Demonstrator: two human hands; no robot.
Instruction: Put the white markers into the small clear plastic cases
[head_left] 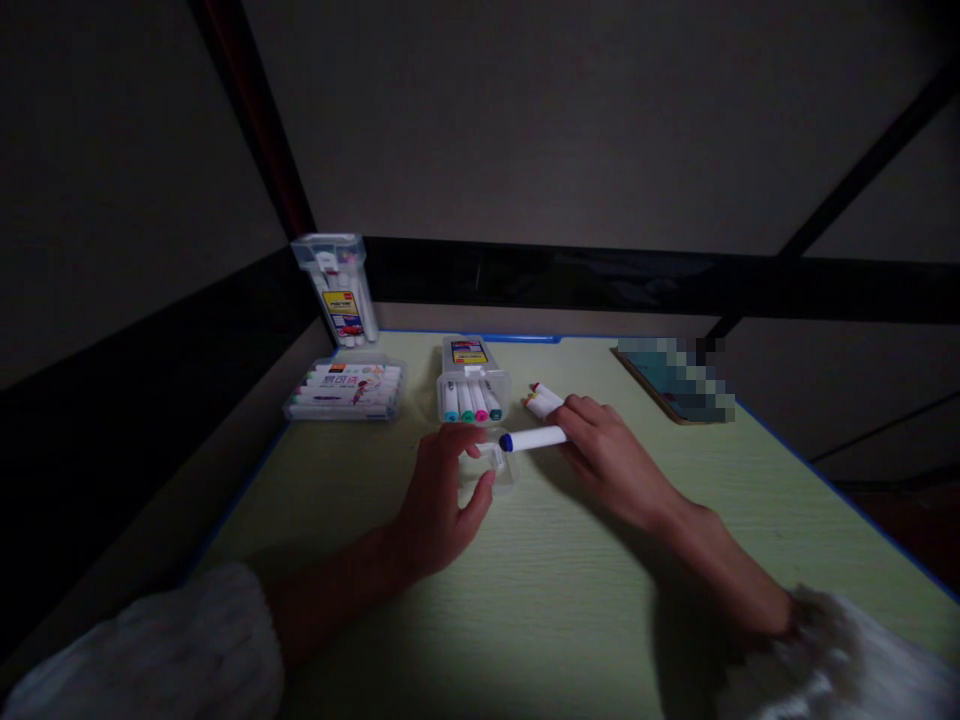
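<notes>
My right hand (611, 450) is closed around a white marker (536, 438) with a dark blue end that points left. Just beyond its fingers, several white markers (546, 398) with red and yellowish ends lie on the table, partly hidden by that hand. My left hand (439, 495) has its thumb and fingers apart, with nothing seen between them. Its fingertips are beside the clear lid (504, 475) of a marker case; whether they touch it I cannot tell. The case (466, 352) lies open toward me, showing markers (471, 400) with blue, green, pink and teal ends.
On the left lies a clear box of markers (345, 392) with a printed label. Behind it stands a closed clear marker case (341, 292). A phone-like flat object (667, 385), partly pixelated, is at the right of the pale green table (555, 610). A wall rises behind.
</notes>
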